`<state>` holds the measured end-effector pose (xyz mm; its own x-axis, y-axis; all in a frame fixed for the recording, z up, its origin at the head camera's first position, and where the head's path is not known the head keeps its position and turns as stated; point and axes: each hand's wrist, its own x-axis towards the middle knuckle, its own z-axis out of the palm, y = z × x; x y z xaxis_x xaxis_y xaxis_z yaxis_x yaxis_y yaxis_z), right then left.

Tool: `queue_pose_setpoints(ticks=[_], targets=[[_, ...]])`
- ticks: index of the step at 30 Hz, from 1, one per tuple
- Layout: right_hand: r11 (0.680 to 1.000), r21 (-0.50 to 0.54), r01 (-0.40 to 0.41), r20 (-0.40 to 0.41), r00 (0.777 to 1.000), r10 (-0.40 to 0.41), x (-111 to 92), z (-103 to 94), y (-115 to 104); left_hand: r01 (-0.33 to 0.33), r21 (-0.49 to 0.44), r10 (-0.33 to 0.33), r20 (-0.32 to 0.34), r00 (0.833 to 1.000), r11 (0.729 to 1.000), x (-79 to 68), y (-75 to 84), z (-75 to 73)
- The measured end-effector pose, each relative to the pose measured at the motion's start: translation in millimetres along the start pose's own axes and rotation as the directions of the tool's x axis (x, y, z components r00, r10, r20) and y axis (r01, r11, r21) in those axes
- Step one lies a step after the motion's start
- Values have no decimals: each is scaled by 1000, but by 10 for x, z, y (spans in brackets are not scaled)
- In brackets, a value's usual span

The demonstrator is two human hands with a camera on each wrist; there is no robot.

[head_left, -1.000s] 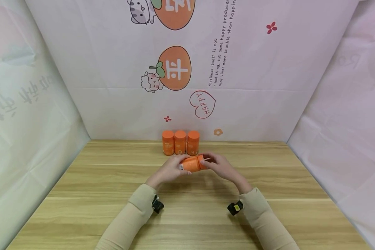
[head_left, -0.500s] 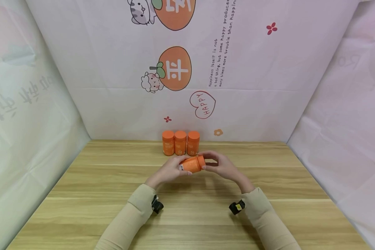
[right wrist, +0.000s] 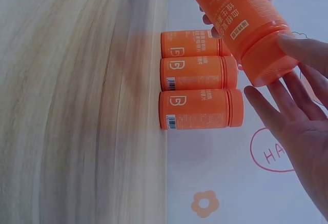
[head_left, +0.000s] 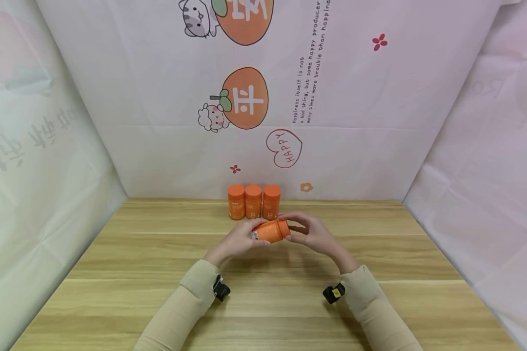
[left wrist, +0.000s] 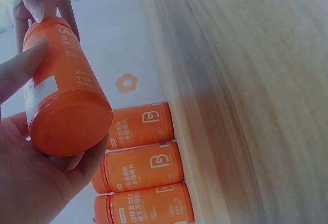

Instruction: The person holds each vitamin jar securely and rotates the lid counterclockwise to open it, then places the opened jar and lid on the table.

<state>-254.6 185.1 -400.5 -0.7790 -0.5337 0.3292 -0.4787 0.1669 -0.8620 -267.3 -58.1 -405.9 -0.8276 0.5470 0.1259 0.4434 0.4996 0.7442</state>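
Observation:
My left hand grips an orange pill bottle by its body, above the table. The bottle lies tilted, its base toward the left hand and its orange cap toward the right. In the left wrist view the smooth base faces the camera, with the thumb along the label. My right hand holds the cap between thumb and fingertips. The right wrist view shows that thumb on the cap's side, the fingers spread around its far end. The cap is on the bottle.
Three matching orange bottles stand upright in a row behind the hands: left, middle and right. They are close to the printed white backdrop. Wood-grain tabletop extends in front and to both sides.
The right hand's fingers have shifted around the cap and drawn slightly to the right, leaving more of the cap visible. The left hand and the bottle stay almost still.

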Motion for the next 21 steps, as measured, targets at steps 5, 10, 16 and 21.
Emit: queue_pose_setpoints(ticks=[5, 10, 16, 21], targets=[[998, -44, -37, -47, 998, 35, 18, 16, -29, -17, 8, 17, -14, 1000, 1000, -7, 3, 13], [982, -138, -130, -116, 987, 114, 45, 39, -37, -50, 27, 51, -32, 998, 998, 0, -9, 48], [965, -137, -222, -142, 969, 203, 89, 76, -4, -52, 17, 53, -33, 998, 998, -8, 12, 80], [949, -157, -272, -158, 956, 247, 94, 99, -7, -55, 55, 57, -43, 997, 997, -12, 41, 88]])
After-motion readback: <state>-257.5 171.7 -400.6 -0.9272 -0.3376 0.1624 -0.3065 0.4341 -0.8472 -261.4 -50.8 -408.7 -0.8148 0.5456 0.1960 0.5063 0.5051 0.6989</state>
